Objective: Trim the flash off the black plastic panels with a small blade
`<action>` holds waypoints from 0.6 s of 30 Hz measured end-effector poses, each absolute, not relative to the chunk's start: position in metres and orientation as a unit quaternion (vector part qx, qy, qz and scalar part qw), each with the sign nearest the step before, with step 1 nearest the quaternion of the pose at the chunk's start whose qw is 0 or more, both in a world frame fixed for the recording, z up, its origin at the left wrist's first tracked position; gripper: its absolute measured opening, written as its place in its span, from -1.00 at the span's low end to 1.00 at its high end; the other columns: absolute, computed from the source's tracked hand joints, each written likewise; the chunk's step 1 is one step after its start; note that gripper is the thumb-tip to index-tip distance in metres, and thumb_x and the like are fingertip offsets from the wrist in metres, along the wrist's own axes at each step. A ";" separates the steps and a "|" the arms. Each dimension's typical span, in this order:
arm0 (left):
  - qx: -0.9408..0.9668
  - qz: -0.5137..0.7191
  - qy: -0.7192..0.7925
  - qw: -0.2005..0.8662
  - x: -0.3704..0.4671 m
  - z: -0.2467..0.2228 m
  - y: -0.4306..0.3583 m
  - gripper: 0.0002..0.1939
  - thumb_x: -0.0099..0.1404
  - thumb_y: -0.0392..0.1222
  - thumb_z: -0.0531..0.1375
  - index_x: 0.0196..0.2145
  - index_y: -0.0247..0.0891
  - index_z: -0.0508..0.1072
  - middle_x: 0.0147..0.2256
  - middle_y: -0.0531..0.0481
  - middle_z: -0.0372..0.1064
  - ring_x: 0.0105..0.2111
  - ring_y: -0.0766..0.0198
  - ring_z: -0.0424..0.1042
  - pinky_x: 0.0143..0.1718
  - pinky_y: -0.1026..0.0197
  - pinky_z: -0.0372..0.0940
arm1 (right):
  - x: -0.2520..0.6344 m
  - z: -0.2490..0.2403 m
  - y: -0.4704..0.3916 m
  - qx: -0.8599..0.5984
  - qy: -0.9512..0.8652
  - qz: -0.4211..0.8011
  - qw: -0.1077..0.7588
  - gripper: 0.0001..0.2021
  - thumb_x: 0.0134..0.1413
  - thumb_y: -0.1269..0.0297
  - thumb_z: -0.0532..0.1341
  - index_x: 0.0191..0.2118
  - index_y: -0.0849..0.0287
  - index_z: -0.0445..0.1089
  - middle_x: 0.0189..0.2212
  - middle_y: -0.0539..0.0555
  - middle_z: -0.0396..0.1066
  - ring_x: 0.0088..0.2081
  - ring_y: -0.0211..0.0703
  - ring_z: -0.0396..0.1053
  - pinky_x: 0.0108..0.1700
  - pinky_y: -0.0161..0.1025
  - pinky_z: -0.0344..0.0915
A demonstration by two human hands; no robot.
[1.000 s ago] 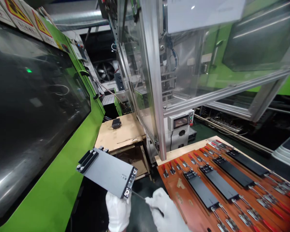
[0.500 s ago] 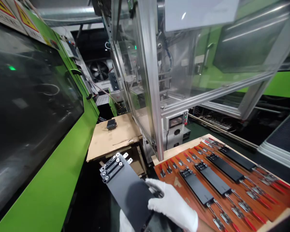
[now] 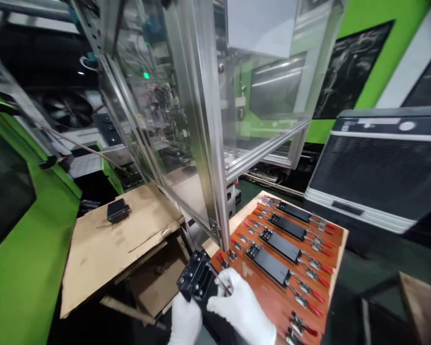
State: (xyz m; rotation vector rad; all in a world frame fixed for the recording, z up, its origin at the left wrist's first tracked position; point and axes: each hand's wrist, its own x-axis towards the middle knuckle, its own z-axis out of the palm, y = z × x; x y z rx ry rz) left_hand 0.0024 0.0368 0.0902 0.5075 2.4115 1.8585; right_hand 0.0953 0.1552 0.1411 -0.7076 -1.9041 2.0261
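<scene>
Both my hands wear white gloves. Low in the head view, my left hand [image 3: 186,320] is closed around the near left side of a dark plastic panel [image 3: 196,275]. Its thick end, with ribs and round metal inserts, tilts up towards me. My right hand [image 3: 242,304] is at the panel's right edge, fingertips pinched on a thin dark rod [image 3: 223,283] whose kind I cannot make out. The panel's lower part is dark and partly hidden by my hands. To the right, several similar panels [image 3: 269,263] lie on a brown board [image 3: 264,292] between red-handled toggle clamps [image 3: 311,299].
A cardboard-topped table [image 3: 93,254] at left bears a small black block [image 3: 117,210]. An aluminium-framed clear enclosure [image 3: 213,143] stands just ahead, its corner post reaching the board. A green machine [image 3: 7,201] is at left, a dark grey air cooler [image 3: 377,167] at right.
The view has turned right. The panel has been tilted, so its ribbed end now faces me. My right hand has shifted to a pinch beside that end, and more of my left hand shows.
</scene>
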 end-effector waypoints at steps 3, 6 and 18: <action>0.162 0.580 0.795 0.070 0.006 0.083 0.039 -0.74 -0.02 -0.06 0.18 -0.55 -0.31 0.55 -0.55 -0.20 0.53 -0.49 -0.06 0.55 -0.45 0.06 0.47 | 0.083 0.135 0.131 -0.299 -0.629 0.696 0.172 -0.73 -0.26 0.46 0.23 -0.47 0.11 0.07 -0.61 -0.20 0.12 -0.53 -0.36 0.09 -0.45 -0.39 0.07; 0.189 0.554 0.807 0.078 0.001 0.074 0.035 -0.71 0.03 -0.04 0.16 -0.49 -0.29 0.58 -0.48 -0.18 0.57 -0.41 -0.06 0.58 -0.38 0.07 0.48 | 0.077 0.126 0.116 -0.344 -0.604 0.690 0.204 -0.76 -0.20 0.39 0.20 -0.43 0.09 0.07 -0.59 -0.18 0.17 -0.51 -0.32 0.17 -0.41 -0.36 0.14; 0.254 0.465 0.847 0.048 -0.017 0.057 0.036 -0.67 0.11 -0.12 0.02 -0.47 -0.25 0.57 -0.47 -0.22 0.55 -0.39 -0.02 0.56 -0.37 0.10 0.42 | 0.073 0.087 0.113 -0.344 -0.551 0.721 0.244 -0.83 -0.24 0.37 0.15 -0.44 0.10 0.11 -0.57 -0.14 0.14 -0.48 -0.27 0.14 -0.38 -0.30 0.11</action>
